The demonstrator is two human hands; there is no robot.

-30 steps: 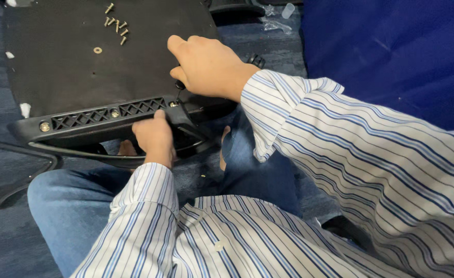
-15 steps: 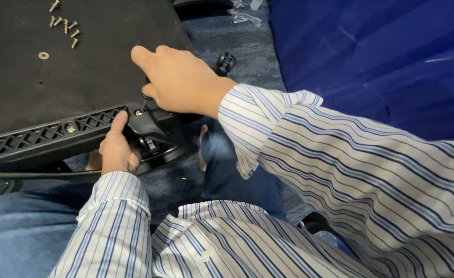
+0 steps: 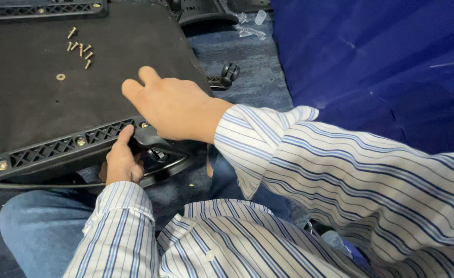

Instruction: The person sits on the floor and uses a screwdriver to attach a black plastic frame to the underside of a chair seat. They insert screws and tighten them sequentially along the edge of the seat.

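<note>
A black chair seat [image 3: 57,108] lies upside down in front of me, its fabric underside up. Along its near edge runs a black plastic frame [image 3: 67,146] with bolts in it. My right hand [image 3: 173,108] rests palm down on the seat's near right corner, fingers together. My left hand [image 3: 121,162] grips the frame edge from below, thumb up against the plastic, beside a black armrest bracket [image 3: 160,157]. Several loose screws [image 3: 79,46] and a washer [image 3: 60,77] lie on the fabric at the far left.
A black caster wheel [image 3: 229,73] sits on the blue carpet right of the seat. A dark blue cloth surface [image 3: 381,67] fills the right side. Other black chair parts [image 3: 206,10] and clear plastic scraps [image 3: 252,28] lie at the top. My jeans-clad knee [image 3: 36,231] is below.
The view has shifted, so the seat and screws now sit further right and lower in the picture. Both hands keep their hold at the seat's near right corner.
</note>
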